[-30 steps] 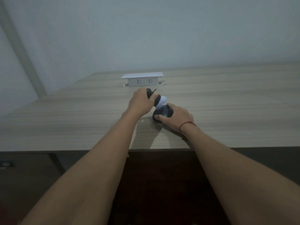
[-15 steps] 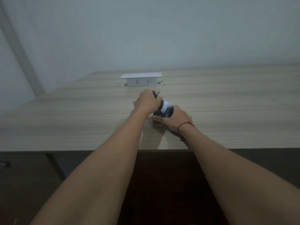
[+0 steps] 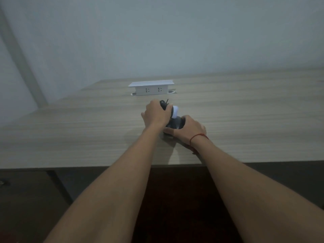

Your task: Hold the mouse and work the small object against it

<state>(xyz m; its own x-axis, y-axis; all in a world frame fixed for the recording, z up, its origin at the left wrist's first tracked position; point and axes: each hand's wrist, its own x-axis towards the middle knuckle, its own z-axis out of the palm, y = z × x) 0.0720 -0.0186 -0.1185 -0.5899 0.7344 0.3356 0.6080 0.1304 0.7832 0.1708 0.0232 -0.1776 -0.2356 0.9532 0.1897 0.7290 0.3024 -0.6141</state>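
white socket box [image 3: 151, 88], red wrist string [image 3: 199, 136] — striped wood-grain table [image 3: 70, 134]

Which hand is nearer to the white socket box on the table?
Left. The left hand grips the black-and-white object just before the socket box; the right hand holds its base, farther back.

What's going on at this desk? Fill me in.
A person is working on a small black-and-white device on the light wood-grain table. The left hand grips its dark upper end, while the right hand, with a red string at its wrist, holds the dark base down on the tabletop. What the device is cannot be told. A white socket box stands behind, apart from the hands.
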